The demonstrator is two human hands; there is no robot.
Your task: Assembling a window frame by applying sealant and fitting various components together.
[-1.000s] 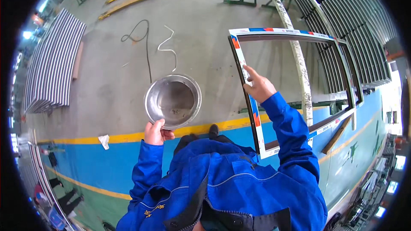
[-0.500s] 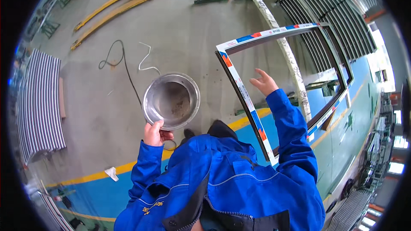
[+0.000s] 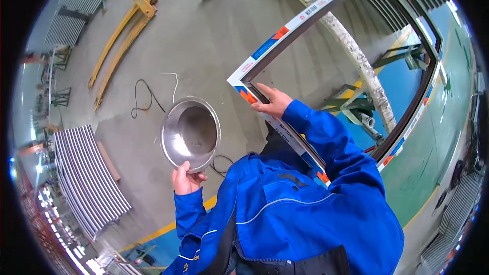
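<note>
My left hand [image 3: 188, 179] grips the near rim of a round, shiny metal bowl [image 3: 175, 142], thumb on the inside and fingers under it. The bowl is tilted, with its dull bottom showing. On the right, a large rectangular window frame [image 3: 299, 19] with dark inner edges and printed white, blue and red film stands at a slant beside me. My right hand [image 3: 275, 102] has its thumb and fingers closed around the frame's near bar, close to the left corner. Part of that bar is hidden behind my right sleeve.
A long, white-wrapped beam [image 3: 351, 43] passes behind the frame, with green metal stands [image 3: 351, 99] near it. Yellow pallet truck forks [image 3: 118, 46], a black cable [image 3: 136, 104] and a bent white strip [image 3: 176, 84] lie ahead. Stacked metal profiles [image 3: 89, 178] are on the left.
My right hand has gone from hovering inside the frame opening to gripping its bar near the corner. The view has turned right. The bowl stays in my left hand, tilted differently.
</note>
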